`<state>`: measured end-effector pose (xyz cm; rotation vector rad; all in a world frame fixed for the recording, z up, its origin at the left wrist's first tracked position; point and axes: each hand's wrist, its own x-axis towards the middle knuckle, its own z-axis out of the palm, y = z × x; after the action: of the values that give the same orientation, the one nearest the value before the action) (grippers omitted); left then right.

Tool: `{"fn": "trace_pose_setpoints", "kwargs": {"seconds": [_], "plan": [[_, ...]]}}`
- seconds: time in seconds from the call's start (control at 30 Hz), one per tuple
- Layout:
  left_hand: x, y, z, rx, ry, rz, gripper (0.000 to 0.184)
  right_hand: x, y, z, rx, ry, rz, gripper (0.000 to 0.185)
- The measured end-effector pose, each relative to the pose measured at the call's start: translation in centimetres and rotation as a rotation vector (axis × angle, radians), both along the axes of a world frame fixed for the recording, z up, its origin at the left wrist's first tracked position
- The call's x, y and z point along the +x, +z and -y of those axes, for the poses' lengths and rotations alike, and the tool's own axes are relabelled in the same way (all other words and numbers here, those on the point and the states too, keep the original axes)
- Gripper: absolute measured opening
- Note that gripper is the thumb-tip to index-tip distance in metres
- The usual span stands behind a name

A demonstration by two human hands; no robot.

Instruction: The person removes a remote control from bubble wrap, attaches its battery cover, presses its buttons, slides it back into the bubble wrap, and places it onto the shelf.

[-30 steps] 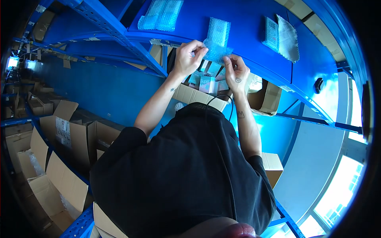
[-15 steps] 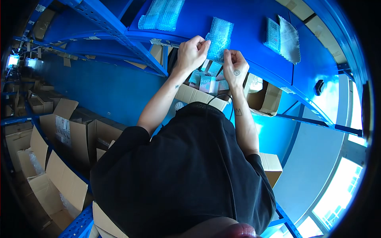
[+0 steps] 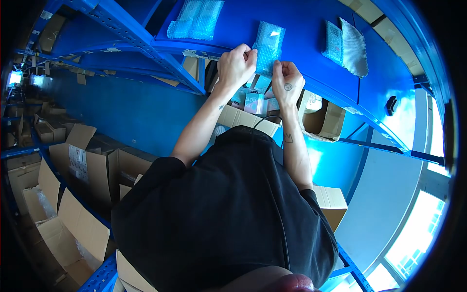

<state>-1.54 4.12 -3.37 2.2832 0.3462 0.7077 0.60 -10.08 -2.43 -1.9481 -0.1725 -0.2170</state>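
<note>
A clear bubble-wrap pouch point(image 3: 268, 46) lies at the front edge of the blue shelf, its near end hanging slightly over. My left hand point(image 3: 237, 67) pinches its near left side with curled fingers. At the near right corner, my right hand point(image 3: 288, 82) is closed on the same pouch, thumb and forefinger together. What the pouch contains, I cannot make out. Further left lies a wider bubble-wrap piece point(image 3: 196, 20). To the right sit a small bubble-wrapped pack point(image 3: 332, 43) and a silvery padded sheet point(image 3: 354, 48).
Below the shelf edge point(image 3: 335, 87) an open carton holds several small boxes point(image 3: 254, 103), one printed "Super Mini". Another open carton point(image 3: 335, 119) stands right of it. Blue rack beams point(image 3: 141, 36) cross on the left. More open cartons point(image 3: 82, 219) fill the lower left.
A bright white glint now shows on the pouch's upper part. Its near end has shifted slightly, and my right hand has moved a little left. Both hands keep their pinch.
</note>
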Motion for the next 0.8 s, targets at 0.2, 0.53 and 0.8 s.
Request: {"fn": "trace_pose_setpoints", "kwargs": {"seconds": [0.2,0.53,0.8], "plan": [[0.0,-0.1,0.4,0.061,0.047,0.010,0.021,0.0,0.1,-0.2,-0.049,-0.005,0.006,0.020],[0.1,0.0,0.8,0.130,0.082,0.041,0.018,0.8,-0.6,0.0,-0.198,0.111,0.376,0.015],[0.5,-0.4,0.7,0.176,0.095,0.131,0.015,1.2,-0.6,0.2,-0.397,0.188,0.373,0.038]]}}
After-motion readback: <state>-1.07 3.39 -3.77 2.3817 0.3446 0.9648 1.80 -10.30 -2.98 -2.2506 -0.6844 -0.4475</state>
